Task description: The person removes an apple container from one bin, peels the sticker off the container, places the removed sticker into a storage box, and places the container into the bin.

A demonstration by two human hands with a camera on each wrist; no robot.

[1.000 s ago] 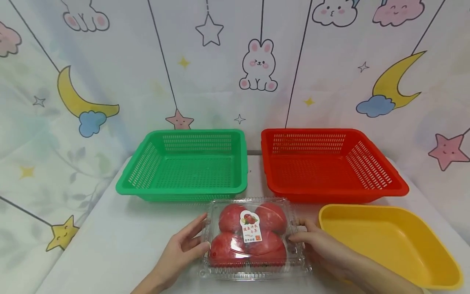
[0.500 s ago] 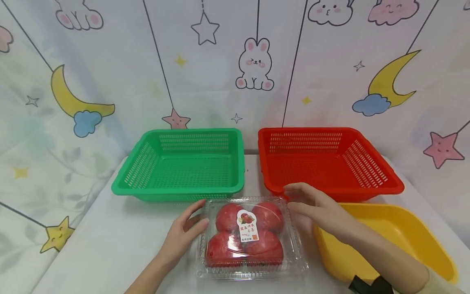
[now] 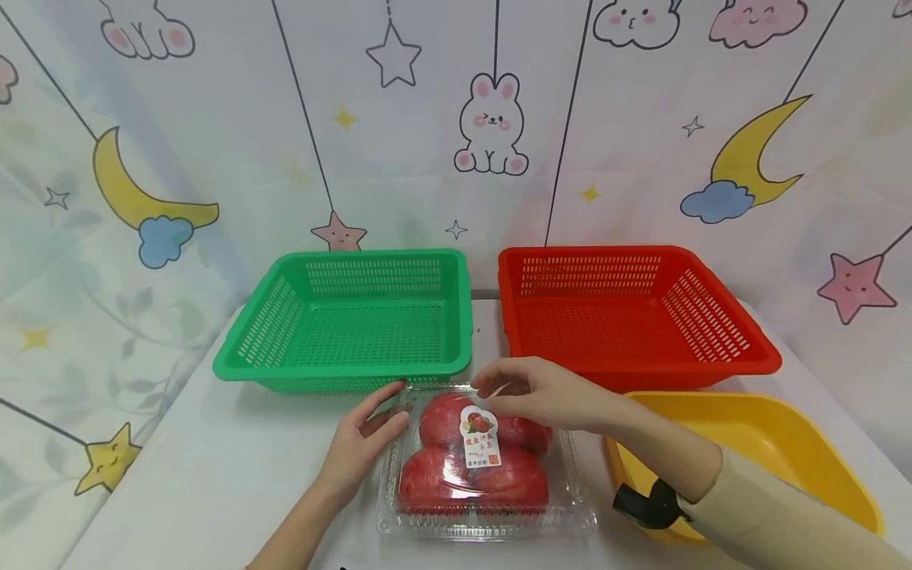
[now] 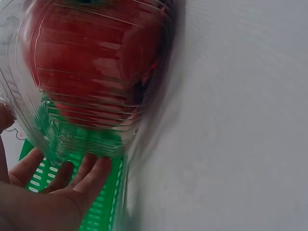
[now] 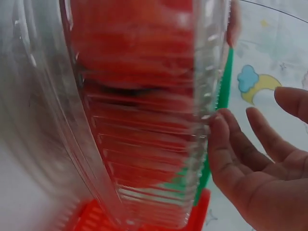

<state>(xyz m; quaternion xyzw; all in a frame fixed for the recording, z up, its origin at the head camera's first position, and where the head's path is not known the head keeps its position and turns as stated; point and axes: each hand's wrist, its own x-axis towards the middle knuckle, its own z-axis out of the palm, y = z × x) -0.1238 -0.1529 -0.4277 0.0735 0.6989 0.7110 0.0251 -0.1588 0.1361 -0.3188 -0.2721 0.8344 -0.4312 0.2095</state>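
A clear plastic clamshell box (image 3: 570, 491) of red apples (image 3: 442, 479) lies on the white table, its lid down. A white label (image 3: 480, 437) with a printed apple picture is on the lid. My left hand (image 3: 356, 443) is at the box's far left corner, fingers relaxed. In the left wrist view its fingertips (image 4: 98, 166) touch the box's edge. My right hand (image 3: 549, 396) is over the lid near the far edge, fingers loosely bent, and covers part of a far apple. In the right wrist view a finger meets the lid's edge; nothing is held.
Behind the box stand a green perforated basket (image 3: 342, 372) at left and a red perforated basket (image 3: 641, 368) at right. A yellow tray (image 3: 769, 451) sits at right, partly under my right forearm. A cartoon-printed cloth (image 3: 427, 119) hangs behind the table.
My right hand has left the box's right side, risen past its far right corner and moved left over the lid. My left hand has slid slightly toward the far left corner.
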